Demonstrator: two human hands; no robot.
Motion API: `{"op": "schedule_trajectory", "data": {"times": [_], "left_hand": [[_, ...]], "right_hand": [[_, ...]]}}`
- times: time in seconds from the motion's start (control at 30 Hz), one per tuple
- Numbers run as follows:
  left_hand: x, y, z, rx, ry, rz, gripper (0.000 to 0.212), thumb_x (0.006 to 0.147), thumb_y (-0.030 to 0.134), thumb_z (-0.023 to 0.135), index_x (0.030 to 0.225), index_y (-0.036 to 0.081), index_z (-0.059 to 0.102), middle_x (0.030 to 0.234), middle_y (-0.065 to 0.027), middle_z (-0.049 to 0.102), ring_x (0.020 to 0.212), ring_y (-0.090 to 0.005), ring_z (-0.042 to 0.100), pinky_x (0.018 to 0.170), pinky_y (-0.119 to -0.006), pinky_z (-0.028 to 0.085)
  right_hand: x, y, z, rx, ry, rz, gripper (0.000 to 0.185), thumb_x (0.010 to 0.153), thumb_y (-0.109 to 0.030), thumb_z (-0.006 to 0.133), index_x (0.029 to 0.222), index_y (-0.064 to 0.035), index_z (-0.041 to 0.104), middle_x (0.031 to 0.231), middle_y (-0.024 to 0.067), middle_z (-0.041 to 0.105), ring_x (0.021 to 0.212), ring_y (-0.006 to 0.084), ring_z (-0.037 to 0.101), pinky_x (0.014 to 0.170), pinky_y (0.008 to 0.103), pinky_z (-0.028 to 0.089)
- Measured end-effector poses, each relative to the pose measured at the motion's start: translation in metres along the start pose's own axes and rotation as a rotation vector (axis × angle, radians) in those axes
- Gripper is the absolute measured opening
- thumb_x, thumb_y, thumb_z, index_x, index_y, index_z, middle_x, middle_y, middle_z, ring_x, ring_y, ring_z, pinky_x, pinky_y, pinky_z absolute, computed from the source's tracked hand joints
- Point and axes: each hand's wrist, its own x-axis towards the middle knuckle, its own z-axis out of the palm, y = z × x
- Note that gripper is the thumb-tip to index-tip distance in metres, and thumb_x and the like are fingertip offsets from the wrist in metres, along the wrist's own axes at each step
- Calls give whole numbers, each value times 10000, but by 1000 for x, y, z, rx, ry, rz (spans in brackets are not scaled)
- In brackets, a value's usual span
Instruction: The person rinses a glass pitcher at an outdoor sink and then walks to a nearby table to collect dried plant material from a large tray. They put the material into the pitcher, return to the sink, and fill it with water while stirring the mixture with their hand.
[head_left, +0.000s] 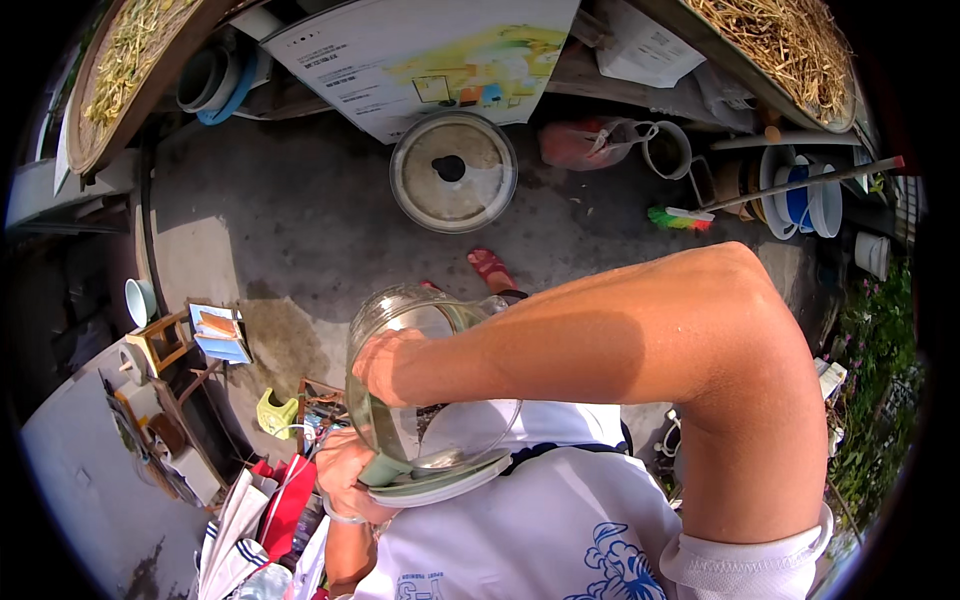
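Note:
A large clear jug (386, 431) with a green handle (384, 471) is tilted in front of my white shirt. My left hand (343, 469) grips that handle at the lower left. A pale green and white lid (457, 486) is at the jug's near end, against my shirt. My right forearm crosses over the jug, and my right hand (390, 367) reaches in at its left side. The fingers of that hand are hidden, so whether they hold anything does not show.
A round pan with a glass lid (454, 172) stands on the concrete ahead of my feet. Beyond it leans a printed box (435, 60). To the right are a red bag (585, 142) and a colourful broom (682, 217). A green stool (277, 411) stands left.

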Motion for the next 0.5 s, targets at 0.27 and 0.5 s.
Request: {"op": "schedule_trajectory", "data": {"times": [0.27, 0.5], "left_hand": [[1, 9, 12, 56, 63, -46, 244, 671, 218, 537, 508, 40, 501, 457, -13, 467, 393, -127, 424, 443, -242, 329], [-8, 11, 13, 32, 36, -70, 224, 668, 218, 538, 538, 41, 491, 478, -34, 480, 403, -155, 448, 449, -259, 361]], "right_hand": [[3, 0, 15, -120, -30, -49, 325, 678, -144, 651, 1001, -120, 630, 1059, 70, 592, 981, 247, 574, 719, 367, 497], [11, 5, 41, -78, 36, -172, 372, 660, -152, 658, 1028, -131, 615, 1077, 86, 570, 991, 256, 565, 734, 383, 490]]}}
